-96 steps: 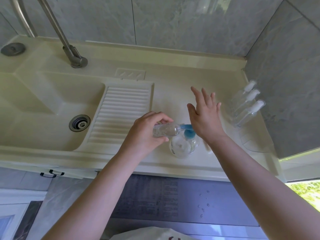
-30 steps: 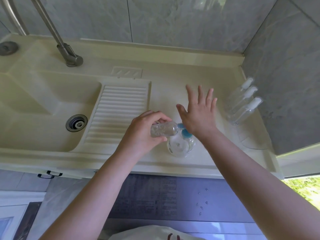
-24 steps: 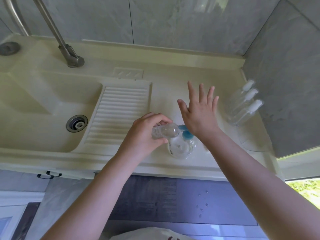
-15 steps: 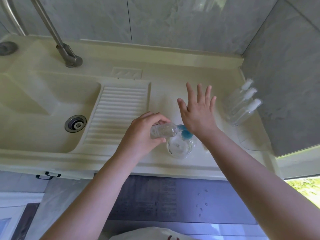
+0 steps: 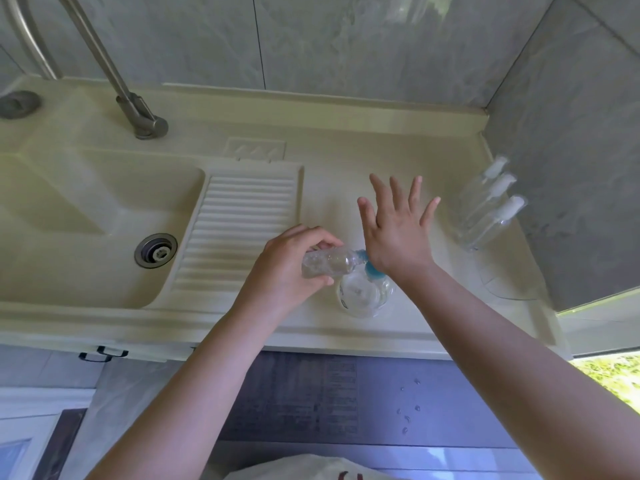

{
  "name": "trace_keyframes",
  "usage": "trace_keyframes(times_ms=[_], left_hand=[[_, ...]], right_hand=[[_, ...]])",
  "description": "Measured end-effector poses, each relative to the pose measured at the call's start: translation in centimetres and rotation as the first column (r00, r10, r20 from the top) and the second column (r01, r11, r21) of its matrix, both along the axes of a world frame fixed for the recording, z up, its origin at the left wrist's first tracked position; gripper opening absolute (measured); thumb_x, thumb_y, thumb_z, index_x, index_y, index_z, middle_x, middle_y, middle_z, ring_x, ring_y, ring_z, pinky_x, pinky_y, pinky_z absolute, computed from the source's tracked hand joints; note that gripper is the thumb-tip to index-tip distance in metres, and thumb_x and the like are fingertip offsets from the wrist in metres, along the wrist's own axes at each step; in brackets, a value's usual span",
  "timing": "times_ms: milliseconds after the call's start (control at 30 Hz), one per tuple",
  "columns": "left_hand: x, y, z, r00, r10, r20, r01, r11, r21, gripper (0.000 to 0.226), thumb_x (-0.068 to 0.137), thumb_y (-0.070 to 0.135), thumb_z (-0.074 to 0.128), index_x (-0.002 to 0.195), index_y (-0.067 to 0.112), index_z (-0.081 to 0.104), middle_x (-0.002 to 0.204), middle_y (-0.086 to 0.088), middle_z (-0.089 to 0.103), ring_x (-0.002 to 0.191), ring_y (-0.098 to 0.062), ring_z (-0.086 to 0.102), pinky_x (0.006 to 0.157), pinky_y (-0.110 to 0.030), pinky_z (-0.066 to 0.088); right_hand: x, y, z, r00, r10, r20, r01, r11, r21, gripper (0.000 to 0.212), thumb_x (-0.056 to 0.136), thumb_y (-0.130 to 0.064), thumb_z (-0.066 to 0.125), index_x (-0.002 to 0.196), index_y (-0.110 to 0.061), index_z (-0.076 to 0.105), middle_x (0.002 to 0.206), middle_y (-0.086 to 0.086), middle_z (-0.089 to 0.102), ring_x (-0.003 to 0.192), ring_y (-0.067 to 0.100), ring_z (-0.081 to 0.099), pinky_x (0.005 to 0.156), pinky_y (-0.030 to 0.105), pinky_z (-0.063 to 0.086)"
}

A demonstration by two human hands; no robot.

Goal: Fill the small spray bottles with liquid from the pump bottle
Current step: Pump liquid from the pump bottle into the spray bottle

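A clear pump bottle with a blue pump head stands near the counter's front edge. My right hand presses its heel down on the pump head, fingers straight and spread. My left hand grips a small clear capless bottle, tilted on its side with its mouth against the blue spout. Three small capped spray bottles stand in a row against the right wall.
A cream sink unit holds a basin with a drain on the left and a ribbed washboard in the middle. A metal tap rises at the back. Grey tiled walls close the back and right sides.
Almost nothing has moved. My right hand has stayed on the pump head with small up-and-down shifts, and my left hand has kept the small bottle at the spout.
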State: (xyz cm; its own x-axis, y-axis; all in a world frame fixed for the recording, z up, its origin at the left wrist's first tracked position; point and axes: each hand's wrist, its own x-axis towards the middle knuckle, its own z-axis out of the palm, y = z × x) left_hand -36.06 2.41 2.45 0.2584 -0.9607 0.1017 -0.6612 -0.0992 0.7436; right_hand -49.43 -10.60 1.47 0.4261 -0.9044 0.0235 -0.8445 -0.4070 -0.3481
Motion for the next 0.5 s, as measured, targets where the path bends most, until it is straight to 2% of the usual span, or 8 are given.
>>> trace_keyframes(times_ms=[133,267,300,400,500], left_hand=[[-0.12,-0.04,0.37,1.0,-0.003,-0.017,0.003,1.0,-0.006,0.05,0.062,0.008,0.088,0.102,0.033,0.07,0.099,0.015,0.064,0.091,0.003,0.059,0.081,-0.004,0.041],[-0.19,-0.11,0.39,1.0,-0.005,0.002,0.005,1.0,-0.002,0.051,0.062,0.008,0.088,0.103,0.032,0.07,0.098,0.016,0.064,0.091,0.005,0.058,0.081,-0.002,0.038],[-0.16,-0.1,0.33,1.0,-0.006,0.005,0.006,1.0,-0.003,0.051,0.062,0.008,0.088,0.103,0.032,0.07,0.098,0.016,0.064,0.092,0.005,0.058,0.081,-0.001,0.038],[-0.16,-0.04,0.37,1.0,-0.005,-0.013,0.005,1.0,-0.005,0.05,0.062,0.007,0.088,0.101,0.032,0.07,0.098,0.015,0.064,0.091,0.004,0.058,0.081,-0.002,0.039],[-0.1,-0.07,0.53,1.0,-0.001,-0.009,0.0,1.0,-0.01,0.05,0.062,0.007,0.088,0.102,0.032,0.07,0.098,0.015,0.064,0.091,0.002,0.06,0.082,-0.007,0.043]], right_hand=[[0.3,-0.19,0.78,0.994,0.038,0.099,-0.035,0.999,-0.041,0.058,0.106,-0.049,0.021,0.158,-0.027,0.014,0.166,0.007,0.013,0.152,0.03,-0.014,0.118,0.055,-0.013],[-0.26,0.05,-0.1,0.992,-0.034,0.122,0.018,0.992,0.127,0.056,0.106,-0.046,0.022,0.158,-0.028,0.015,0.166,0.005,0.013,0.152,0.029,-0.015,0.118,0.06,-0.011],[-0.23,0.0,-0.2,0.993,-0.033,0.111,0.019,0.992,0.125,0.056,0.106,-0.047,0.022,0.158,-0.028,0.014,0.166,0.005,0.012,0.152,0.029,-0.015,0.118,0.061,-0.011],[-0.01,-0.23,0.49,0.995,0.025,0.094,-0.024,1.0,-0.011,0.058,0.105,-0.049,0.023,0.158,-0.027,0.015,0.166,0.006,0.012,0.152,0.03,-0.014,0.117,0.058,-0.012],[-0.01,-0.2,0.55,0.998,0.021,0.067,-0.017,0.998,-0.06,0.057,0.106,-0.048,0.023,0.158,-0.027,0.016,0.165,0.005,0.016,0.153,0.031,-0.01,0.118,0.058,-0.01]])
